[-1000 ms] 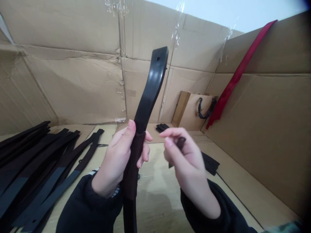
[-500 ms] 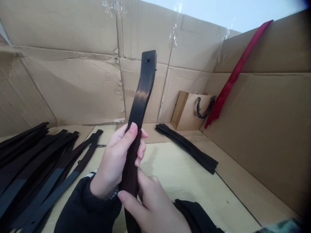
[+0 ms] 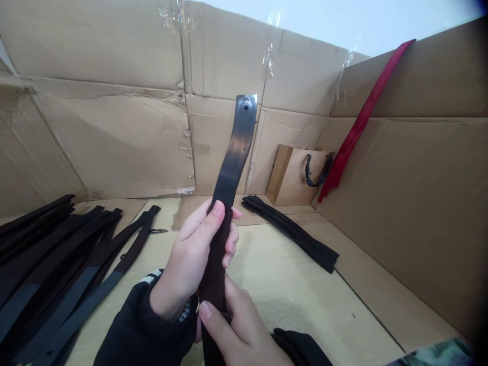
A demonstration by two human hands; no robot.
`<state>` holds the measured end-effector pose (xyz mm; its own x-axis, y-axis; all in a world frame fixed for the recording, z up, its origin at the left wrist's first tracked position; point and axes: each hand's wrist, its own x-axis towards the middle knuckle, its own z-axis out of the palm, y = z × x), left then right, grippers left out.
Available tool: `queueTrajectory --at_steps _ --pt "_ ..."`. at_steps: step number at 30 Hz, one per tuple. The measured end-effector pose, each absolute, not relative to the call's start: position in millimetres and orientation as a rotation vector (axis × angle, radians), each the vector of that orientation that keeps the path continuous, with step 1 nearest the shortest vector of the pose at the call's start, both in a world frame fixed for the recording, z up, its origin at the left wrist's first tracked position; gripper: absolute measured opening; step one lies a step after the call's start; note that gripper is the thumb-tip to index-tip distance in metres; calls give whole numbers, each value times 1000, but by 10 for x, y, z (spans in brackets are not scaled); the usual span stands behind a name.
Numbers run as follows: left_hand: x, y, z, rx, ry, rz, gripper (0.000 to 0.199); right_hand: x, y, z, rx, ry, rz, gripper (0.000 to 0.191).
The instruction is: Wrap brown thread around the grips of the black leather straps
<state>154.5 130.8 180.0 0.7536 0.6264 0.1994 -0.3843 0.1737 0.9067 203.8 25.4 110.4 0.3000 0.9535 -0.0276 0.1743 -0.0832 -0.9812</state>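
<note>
Held upright in front of me is a smooth dark curved strip (image 3: 238, 147) with a small hole near its top end. A dark brown fabric sleeve (image 3: 214, 277) covers its lower part, and the strip's bottom runs out of view. My left hand (image 3: 194, 249) is closed around it where the sleeve's upper edge meets the bare strip, thumb lying on the front. Lower down, my right hand (image 3: 244, 325) grips the sleeved part, its thumb across the front and its other fingers mostly hidden behind.
Several similar part-covered strips (image 3: 95, 274) lie at the left of the pale table. A stack of black fabric sleeves (image 3: 290, 231) rests at the right, by a brown paper bag (image 3: 293, 175). Red cloth (image 3: 366, 117) hangs over the cardboard wall (image 3: 133, 137).
The strip and both hands have shifted a little right and down in view. The strip's upper face now tilts and catches more light. Both hands keep their hold.
</note>
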Motion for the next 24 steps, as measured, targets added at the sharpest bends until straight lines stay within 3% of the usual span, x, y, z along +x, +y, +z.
queueTrajectory --at_steps 6,12,18,20,24 --pt "1507 1296 1831 1158 63 522 63 2014 167 1040 -1266 -1022 1039 49" --pt "1462 1203 1739 1267 -36 184 46 2064 26 1206 -978 -988 992 41" --pt "1222 1200 1725 1136 34 566 39 2175 -179 1290 -1297 -999 808 28" --pt "1037 1396 1787 1153 234 797 37 2329 -329 1218 -1418 -972 675 26" --pt "501 2068 1747 1476 963 908 28 2821 -764 899 -1674 -784 372 28"
